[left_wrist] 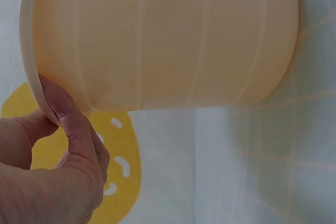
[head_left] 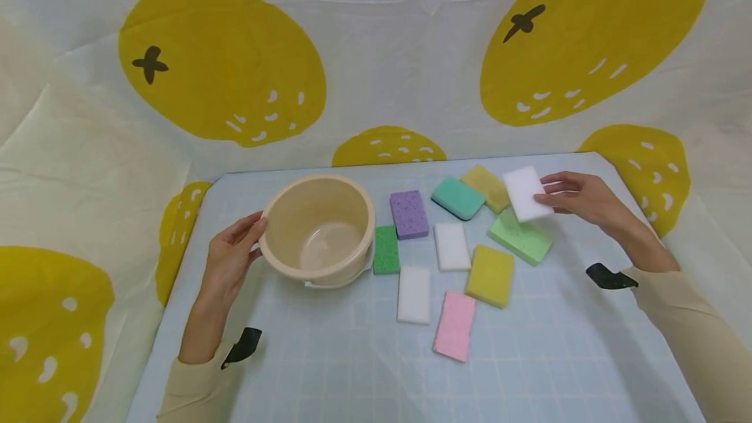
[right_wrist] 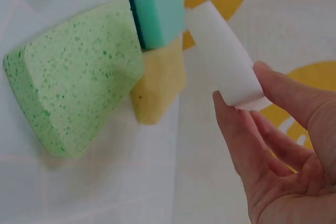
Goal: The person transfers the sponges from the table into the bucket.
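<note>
A cream bucket (head_left: 320,230) stands upright at the left of the table, its inside bare and its white handle hanging down in front. My left hand (head_left: 230,254) pinches the bucket's rim between thumb and fingers, as the left wrist view (left_wrist: 68,145) also shows. At the back right, my right hand (head_left: 587,198) holds a white sponge (head_left: 527,193) by one end, thumb on one face and fingers on the other. In the right wrist view that white sponge (right_wrist: 223,51) is raised beside a light green sponge (right_wrist: 79,72), a teal sponge and a yellow one.
Between bucket and right hand lie several sponges: purple (head_left: 409,214), dark green (head_left: 386,250), teal (head_left: 458,198), pale yellow (head_left: 485,187), light green (head_left: 520,235), yellow (head_left: 490,276), pink (head_left: 455,326), and two white ones (head_left: 452,247). A fruit-patterned cloth (head_left: 399,57) hangs behind the table.
</note>
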Action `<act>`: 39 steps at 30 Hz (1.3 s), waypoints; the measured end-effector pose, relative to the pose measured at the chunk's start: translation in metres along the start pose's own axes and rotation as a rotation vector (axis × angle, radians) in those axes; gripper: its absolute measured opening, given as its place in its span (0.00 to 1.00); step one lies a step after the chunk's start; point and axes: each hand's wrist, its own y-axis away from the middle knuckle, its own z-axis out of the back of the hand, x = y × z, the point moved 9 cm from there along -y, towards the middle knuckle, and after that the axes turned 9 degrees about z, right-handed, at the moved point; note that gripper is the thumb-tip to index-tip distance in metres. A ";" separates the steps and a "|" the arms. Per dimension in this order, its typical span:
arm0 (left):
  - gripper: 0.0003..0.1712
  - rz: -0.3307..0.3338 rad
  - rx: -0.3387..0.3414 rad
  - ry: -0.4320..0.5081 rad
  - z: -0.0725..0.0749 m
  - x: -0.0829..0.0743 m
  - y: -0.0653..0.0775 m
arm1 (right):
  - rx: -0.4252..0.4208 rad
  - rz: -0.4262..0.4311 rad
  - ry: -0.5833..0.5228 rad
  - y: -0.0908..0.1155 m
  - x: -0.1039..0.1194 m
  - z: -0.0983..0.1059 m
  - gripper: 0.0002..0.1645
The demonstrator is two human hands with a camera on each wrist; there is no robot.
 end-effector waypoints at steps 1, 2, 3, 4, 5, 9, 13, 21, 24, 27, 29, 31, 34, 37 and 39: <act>0.36 -0.002 -0.001 -0.002 0.000 0.000 0.000 | 0.001 0.003 0.002 -0.001 0.003 -0.001 0.54; 0.36 -0.003 0.000 -0.004 -0.001 -0.001 0.001 | 0.003 0.006 0.004 -0.002 0.006 -0.002 0.54; 0.36 -0.005 0.000 -0.007 -0.001 -0.001 0.001 | 0.005 0.011 0.006 -0.003 0.010 -0.002 0.54; 0.36 -0.007 -0.001 -0.009 -0.001 -0.002 0.002 | 0.005 0.016 0.007 -0.003 0.014 -0.003 0.53; 0.36 -0.009 -0.002 -0.012 -0.001 -0.002 0.002 | 0.008 0.022 0.008 -0.004 0.018 -0.005 0.53; 0.35 -0.011 -0.008 -0.040 0.000 -0.002 0.003 | 0.012 0.055 -0.005 -0.007 0.034 -0.010 0.48; 0.34 -0.006 -0.020 -0.070 0.001 -0.002 0.004 | 0.018 0.075 -0.021 -0.012 0.049 -0.016 0.45; 0.35 0.004 -0.034 -0.079 0.001 -0.001 0.003 | 0.036 0.118 -0.054 -0.020 0.082 -0.029 0.42; 0.36 0.005 -0.036 -0.077 0.001 -0.001 0.004 | 0.046 0.137 -0.081 -0.022 0.097 -0.034 0.39; 0.36 0.006 -0.038 -0.078 0.002 0.000 0.004 | 0.065 0.159 -0.118 -0.025 0.111 -0.041 0.37; 0.36 0.007 -0.040 -0.080 0.003 0.001 0.004 | 0.077 0.168 -0.141 -0.027 0.119 -0.047 0.36; 0.36 0.006 -0.039 -0.083 0.004 0.000 0.004 | 0.087 0.182 -0.152 -0.028 0.127 -0.052 0.35; 0.36 0.002 -0.034 -0.087 0.003 0.000 0.004 | 0.101 0.205 -0.170 -0.029 0.138 -0.059 0.34; 0.36 -0.005 -0.029 -0.089 0.002 -0.001 0.003 | 0.115 0.233 -0.193 -0.031 0.149 -0.065 0.32; 0.36 -0.006 -0.031 -0.091 0.002 -0.001 0.002 | 0.124 0.249 -0.195 -0.033 0.155 -0.070 0.31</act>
